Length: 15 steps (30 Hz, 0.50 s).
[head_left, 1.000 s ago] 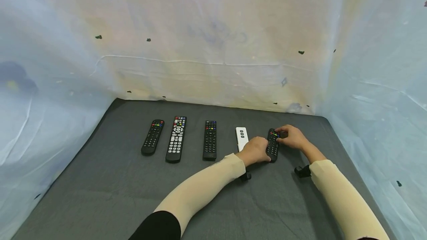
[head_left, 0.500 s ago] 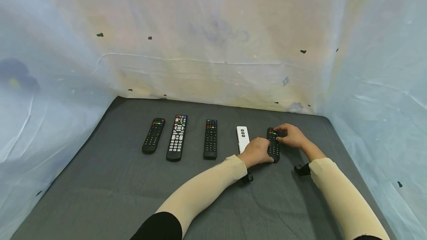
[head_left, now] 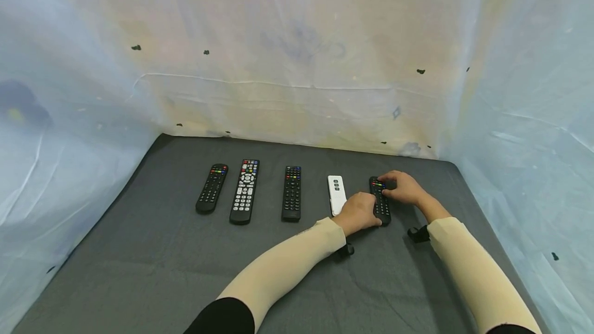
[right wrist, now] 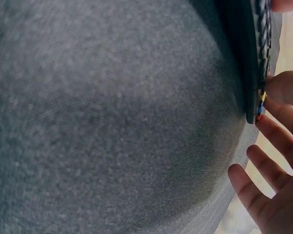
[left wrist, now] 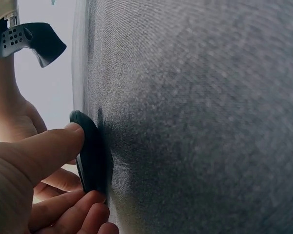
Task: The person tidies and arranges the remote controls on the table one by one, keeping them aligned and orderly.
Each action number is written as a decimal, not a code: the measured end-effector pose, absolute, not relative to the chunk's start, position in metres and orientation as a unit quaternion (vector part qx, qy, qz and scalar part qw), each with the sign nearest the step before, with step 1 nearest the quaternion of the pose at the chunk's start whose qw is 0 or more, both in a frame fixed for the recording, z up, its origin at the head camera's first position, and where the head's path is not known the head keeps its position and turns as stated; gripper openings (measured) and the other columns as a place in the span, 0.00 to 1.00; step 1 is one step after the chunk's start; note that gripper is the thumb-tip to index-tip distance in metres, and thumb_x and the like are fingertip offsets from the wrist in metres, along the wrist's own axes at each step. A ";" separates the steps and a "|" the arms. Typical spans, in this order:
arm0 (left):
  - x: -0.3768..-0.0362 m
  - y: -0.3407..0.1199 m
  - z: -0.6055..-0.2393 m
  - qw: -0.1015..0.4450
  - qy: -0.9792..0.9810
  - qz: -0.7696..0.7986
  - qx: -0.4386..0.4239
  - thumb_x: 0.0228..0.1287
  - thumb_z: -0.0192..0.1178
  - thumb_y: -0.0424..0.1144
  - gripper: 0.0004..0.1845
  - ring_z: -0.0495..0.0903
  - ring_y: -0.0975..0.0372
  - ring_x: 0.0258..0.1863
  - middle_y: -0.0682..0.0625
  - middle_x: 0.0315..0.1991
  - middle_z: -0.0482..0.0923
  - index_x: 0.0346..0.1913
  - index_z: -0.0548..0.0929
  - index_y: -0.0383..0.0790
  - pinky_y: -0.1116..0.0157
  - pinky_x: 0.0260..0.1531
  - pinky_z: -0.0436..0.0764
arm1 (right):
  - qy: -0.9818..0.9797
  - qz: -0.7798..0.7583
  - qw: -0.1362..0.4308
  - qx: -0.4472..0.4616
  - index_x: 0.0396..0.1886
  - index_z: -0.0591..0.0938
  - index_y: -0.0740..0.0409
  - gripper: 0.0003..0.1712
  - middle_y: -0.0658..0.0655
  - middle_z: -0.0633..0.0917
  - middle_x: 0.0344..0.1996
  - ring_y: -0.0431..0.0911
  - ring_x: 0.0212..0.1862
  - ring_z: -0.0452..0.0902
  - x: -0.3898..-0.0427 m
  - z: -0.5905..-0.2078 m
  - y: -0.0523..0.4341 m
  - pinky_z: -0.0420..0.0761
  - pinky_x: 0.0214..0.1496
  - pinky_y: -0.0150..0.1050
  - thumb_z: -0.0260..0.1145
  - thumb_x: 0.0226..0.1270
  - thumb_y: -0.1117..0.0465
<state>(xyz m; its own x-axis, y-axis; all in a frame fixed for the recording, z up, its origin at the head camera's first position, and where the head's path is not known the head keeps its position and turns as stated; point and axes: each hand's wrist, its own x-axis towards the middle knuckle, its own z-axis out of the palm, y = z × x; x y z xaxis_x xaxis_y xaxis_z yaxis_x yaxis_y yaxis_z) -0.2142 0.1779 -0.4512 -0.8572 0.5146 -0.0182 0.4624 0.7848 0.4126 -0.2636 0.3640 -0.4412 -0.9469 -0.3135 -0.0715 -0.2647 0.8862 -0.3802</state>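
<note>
At the right end of a row of remotes, a black remote control (head_left: 381, 205) lies on the grey cloth between both hands. My left hand (head_left: 357, 212) holds its near end, covering part of its left side. The left wrist view has the thumb (left wrist: 51, 148) on one side of the remote's edge and curled fingers at the other. My right hand (head_left: 405, 189) pinches the far end with thumb and index finger. In the right wrist view, the thumb (right wrist: 285, 87) presses near the coloured buttons, while the other fingers spread away. A white remote (head_left: 336, 189) lies just left, partly behind my left hand.
Further left lie a black remote with coloured top buttons (head_left: 292, 195), a longer one with white buttons (head_left: 244, 192) and another black one (head_left: 212, 188). Pale patterned sheets (head_left: 297, 40) hang around the grey cloth-covered table (head_left: 176, 272) at the back and sides.
The held remote has turned slightly: its near end has swung right and its far end a little left. Both hands have moved along with it. The other remotes stay in place.
</note>
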 end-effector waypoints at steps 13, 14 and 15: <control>-0.215 0.172 -0.447 0.070 0.940 0.204 0.265 0.50 0.73 0.55 0.24 0.81 0.66 0.39 0.55 0.41 0.84 0.48 0.84 0.48 0.69 0.40 0.79 | 0.969 -0.187 0.070 -0.147 0.60 0.77 0.66 0.25 0.70 0.77 0.58 0.66 0.62 0.70 -0.263 -0.441 0.361 0.67 0.62 0.63 0.63 0.63 0.63; -0.216 0.170 -0.445 0.073 0.938 0.209 0.267 0.50 0.73 0.55 0.24 0.80 0.66 0.40 0.55 0.42 0.83 0.49 0.84 0.48 0.69 0.41 0.79 | 0.968 -0.191 0.068 -0.146 0.60 0.77 0.66 0.25 0.70 0.76 0.59 0.66 0.62 0.69 -0.262 -0.440 0.360 0.67 0.63 0.63 0.63 0.63 0.63; -0.216 0.168 -0.443 0.076 0.936 0.216 0.268 0.51 0.72 0.55 0.25 0.80 0.67 0.41 0.55 0.43 0.83 0.51 0.83 0.49 0.70 0.41 0.79 | 0.968 -0.193 0.065 -0.147 0.60 0.76 0.66 0.25 0.71 0.76 0.59 0.67 0.62 0.68 -0.262 -0.439 0.360 0.67 0.62 0.64 0.62 0.63 0.63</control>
<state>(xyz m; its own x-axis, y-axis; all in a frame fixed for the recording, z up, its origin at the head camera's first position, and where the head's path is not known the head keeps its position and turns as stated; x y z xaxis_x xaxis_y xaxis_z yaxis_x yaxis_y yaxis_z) -0.2157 0.1678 -0.4431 -0.8444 0.5350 -0.0265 0.4693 0.7627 0.4451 -0.2622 0.3596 -0.4391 -0.9483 -0.3097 -0.0687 -0.2596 0.8820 -0.3932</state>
